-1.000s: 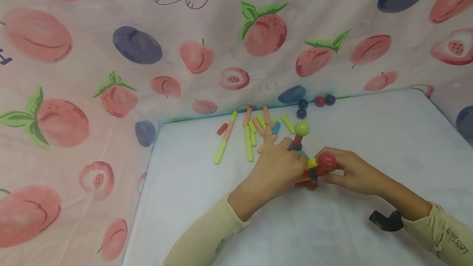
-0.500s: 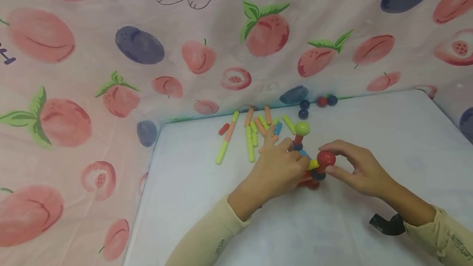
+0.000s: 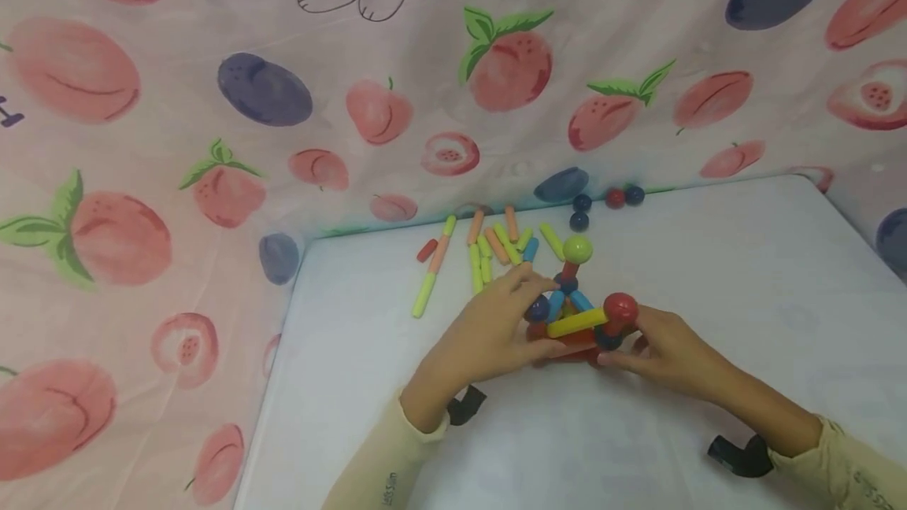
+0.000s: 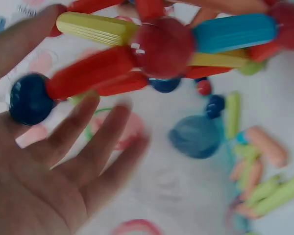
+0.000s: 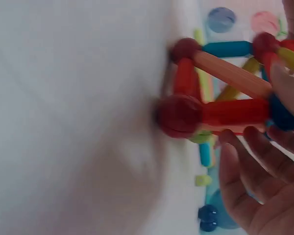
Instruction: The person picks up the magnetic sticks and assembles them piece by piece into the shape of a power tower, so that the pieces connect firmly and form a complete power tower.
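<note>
1. Your white desk (image 3: pixel 765 274) meets the pink fruit-print fabric (image 3: pixel 425 46) along its far edge; the left edge runs well apart from your left hand (image 3: pixel 492 329), and white surface stretches past your right hand (image 3: pixel 680 352).
2. Loose lime, peach, blue and red rods (image 3: pixel 423 296) lie behind and to the left of your work; loose glossy balls (image 3: pixel 579 221), dark blue and red, sit near the far edge.
3. The construction of coloured rods and glossy balls (image 3: pixel 575 343) stands on the desk between your hands, a lime ball (image 3: pixel 577 249) topping its rear post.
4. Your left fingers are spread wide about its left corner, beside a dark blue ball (image 3: pixel 538 308).
5. Your right thumb and fingers hold the near right corner, below the shiny red ball (image 3: pixel 621 308).
6. Since half a second ago, your left hand has drawn leftward, baring the ribbed yellow rod (image 3: pixel 577 323); your right has dropped from the red ball.
</note>
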A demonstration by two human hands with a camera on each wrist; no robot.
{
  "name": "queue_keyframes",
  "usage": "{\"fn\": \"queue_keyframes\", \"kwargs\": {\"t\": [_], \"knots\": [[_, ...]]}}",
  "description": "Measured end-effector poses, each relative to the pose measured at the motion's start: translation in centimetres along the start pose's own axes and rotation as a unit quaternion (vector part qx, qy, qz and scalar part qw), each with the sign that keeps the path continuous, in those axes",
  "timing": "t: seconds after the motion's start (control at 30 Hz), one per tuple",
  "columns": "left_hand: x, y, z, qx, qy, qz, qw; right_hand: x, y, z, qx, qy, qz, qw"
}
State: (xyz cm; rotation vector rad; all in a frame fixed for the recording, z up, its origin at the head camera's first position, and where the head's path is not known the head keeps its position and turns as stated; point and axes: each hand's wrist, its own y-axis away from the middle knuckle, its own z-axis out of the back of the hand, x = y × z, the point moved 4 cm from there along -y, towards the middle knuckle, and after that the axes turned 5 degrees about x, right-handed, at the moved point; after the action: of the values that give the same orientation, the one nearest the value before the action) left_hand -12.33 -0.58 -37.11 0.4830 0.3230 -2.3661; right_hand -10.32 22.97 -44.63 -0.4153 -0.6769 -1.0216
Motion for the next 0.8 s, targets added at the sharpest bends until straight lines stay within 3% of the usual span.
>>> {"fn": "queue_keyframes", "kwargs": {"t": [0.03, 0.1, 0.2, 0.33, 0.4, 0.47, 0.5, 0.57, 0.6, 0.67, 0.7, 0.77, 0.8], "knots": [[0.5, 0.4, -0.3, 0.015, 0.058, 0.015, 0.9981, -0.2, 0.0, -0.3, -0.001, 0.005, 0.003, 1.0000], [1.1, 1.1, -1.0, 0.038, 0.157, 0.033, 0.9862, -0.8, -0.1, -0.3, -0.012, 0.011, 0.009, 0.9998], [0.8, 1.5, -2.5, 0.048, 0.258, 0.010, 0.9649, -2.1, -0.3, 0.2, -0.020, 0.004, 0.004, 0.9998], [-0.6, 1.7, -4.7, 0.054, 0.305, -0.041, 0.9499, -4.3, -1.0, 0.1, 0.000, -0.012, -0.020, 0.9997], [-0.3, 2.0, -5.2, 0.050, 0.315, -0.034, 0.9471, -5.2, -1.4, -0.3, 0.016, -0.017, -0.040, 0.9989], [1.3, 2.4, -5.0, 0.024, 0.285, 0.017, 0.9581, -5.9, -1.9, -0.8, 0.028, -0.020, -0.055, 0.9979], [2.7, 2.7, -4.6, 0.002, 0.249, 0.060, 0.9667, -6.1, -2.2, -1.0, 0.034, -0.018, -0.061, 0.9974], [6.4, 3.4, -3.7, -0.042, 0.159, 0.167, 0.9721, -6.5, -2.6, -1.2, 0.039, -0.019, -0.067, 0.9968], [8.4, 3.7, -3.3, -0.053, 0.105, 0.230, 0.9661, -6.6, -2.9, -1.2, 0.041, -0.018, -0.069, 0.9966], [12.2, 4.5, -2.8, -0.054, 0.021, 0.342, 0.9378, -6.7, -3.5, -1.1, 0.045, -0.014, -0.071, 0.9964], [13.9, 4.8, -2.7, -0.046, -0.005, 0.381, 0.9232, -6.8, -3.9, -1.0, 0.045, -0.010, -0.071, 0.9964], [16.5, 5.4, -2.9, -0.018, -0.025, 0.427, 0.9038, -6.6, -4.6, -0.7, 0.042, -0.007, -0.073, 0.9964], [17.5, 5.6, -3.1, -0.006, -0.025, 0.436, 0.8996, -6.4, -4.8, -0.5, 0.042, -0.001, -0.076, 0.9963]]}}
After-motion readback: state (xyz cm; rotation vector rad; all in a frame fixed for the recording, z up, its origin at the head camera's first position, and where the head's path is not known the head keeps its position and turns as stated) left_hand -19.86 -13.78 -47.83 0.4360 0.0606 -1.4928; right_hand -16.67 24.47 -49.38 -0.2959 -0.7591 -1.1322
